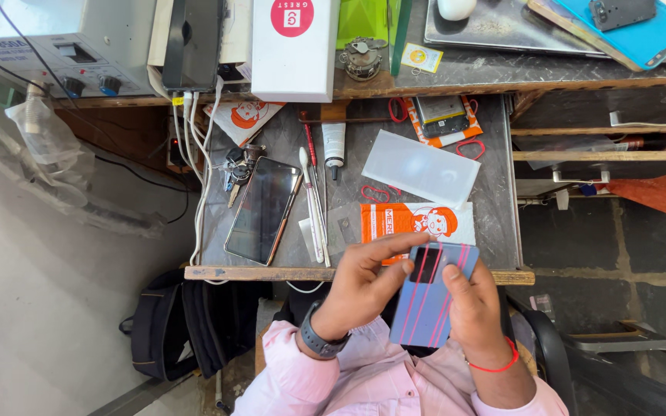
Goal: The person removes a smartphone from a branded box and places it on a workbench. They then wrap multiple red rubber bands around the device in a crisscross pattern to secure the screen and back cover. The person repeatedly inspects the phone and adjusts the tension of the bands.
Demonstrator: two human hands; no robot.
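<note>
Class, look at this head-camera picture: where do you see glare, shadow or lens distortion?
Head view: soft glare on the dark screen of the smartphone lying on the pull-out tray; deep shadow below it around the black backpack; wide-angle bending at the edges; the hands and blue phone case stay sharp.

Single view, from a camera worn on the person's head, looking almost straight down. The person's own forearms enter from the lower edge, with the left hand (360, 285) and right hand (472, 308) closest to the lens, near the bottom centre. Beyond them, mid-frame, lies the pull-out tray of the desk (495, 185); the upper desk surface fills the top edge, farthest away. The floor (32, 308) shows far below at left and right. No second view.
</note>
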